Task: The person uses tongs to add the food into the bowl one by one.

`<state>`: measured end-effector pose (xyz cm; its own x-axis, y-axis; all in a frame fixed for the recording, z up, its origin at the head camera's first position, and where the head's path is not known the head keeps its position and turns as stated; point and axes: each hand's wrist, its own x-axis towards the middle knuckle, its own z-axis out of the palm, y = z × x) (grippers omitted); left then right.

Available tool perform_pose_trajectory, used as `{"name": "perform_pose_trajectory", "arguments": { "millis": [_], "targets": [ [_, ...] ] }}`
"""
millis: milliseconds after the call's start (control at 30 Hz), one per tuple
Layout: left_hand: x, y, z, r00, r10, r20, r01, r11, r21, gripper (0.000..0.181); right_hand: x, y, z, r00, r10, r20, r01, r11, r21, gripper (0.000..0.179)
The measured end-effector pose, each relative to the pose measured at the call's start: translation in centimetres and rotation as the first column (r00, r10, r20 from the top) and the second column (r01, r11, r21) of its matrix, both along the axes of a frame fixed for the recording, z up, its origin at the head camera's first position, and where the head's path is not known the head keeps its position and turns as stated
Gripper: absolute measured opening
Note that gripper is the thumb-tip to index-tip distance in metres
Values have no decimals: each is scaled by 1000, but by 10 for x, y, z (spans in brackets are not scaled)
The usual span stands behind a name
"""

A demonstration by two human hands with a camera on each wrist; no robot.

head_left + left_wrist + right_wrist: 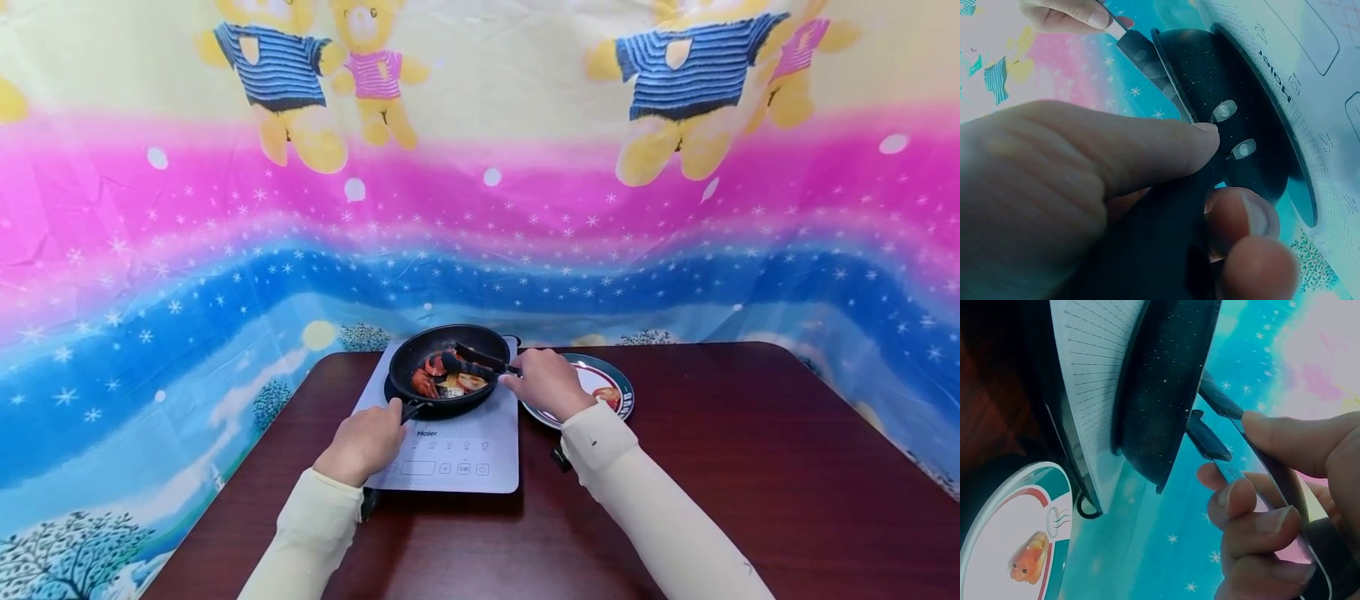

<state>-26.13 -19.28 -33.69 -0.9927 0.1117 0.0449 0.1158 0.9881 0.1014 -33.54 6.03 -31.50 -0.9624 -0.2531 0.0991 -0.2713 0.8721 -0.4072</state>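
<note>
My left hand (363, 442) grips the black handle (1154, 231) of a frying pan (1166, 394), thumb lying along its top. The pan sits on a white induction cooker (457, 475). Inside it lie several food pieces (426, 383), orange-red and dark, with a pale yellowish slice (471, 382). From the right side, my right hand (551, 383) holds black-tipped tongs (1209, 440) with thumb and fingers round both arms. Their tips reach over the pan's rim among the food; the pan wall hides the ends in the right wrist view.
Right of the cooker, partly behind my right hand, a green-rimmed white plate (997, 519) bears an orange piece (1029, 559). A small black object (560, 458) lies near my right cuff. The dark wooden table (750, 450) meets a patterned cloth backdrop (480, 208).
</note>
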Motion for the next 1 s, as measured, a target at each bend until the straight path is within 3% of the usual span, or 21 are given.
{"name": "perform_pose_trajectory", "arguments": {
  "millis": [367, 567, 1000],
  "targets": [
    [-1, 0, 0, 1000, 2, 6, -2, 1000, -3, 23, 1, -1, -3, 998, -14, 56, 16, 999, -34, 49],
    [0, 0, 0, 1000, -1, -1, 1, 1000, -2, 24, 4, 1, -1, 999, -9, 48, 11, 999, -43, 51],
    [1, 0, 0, 1000, -3, 1, 3, 1000, -23, 25, 26, 30, 11, 995, 19, -102, -25, 998, -56, 49]
  ]
}}
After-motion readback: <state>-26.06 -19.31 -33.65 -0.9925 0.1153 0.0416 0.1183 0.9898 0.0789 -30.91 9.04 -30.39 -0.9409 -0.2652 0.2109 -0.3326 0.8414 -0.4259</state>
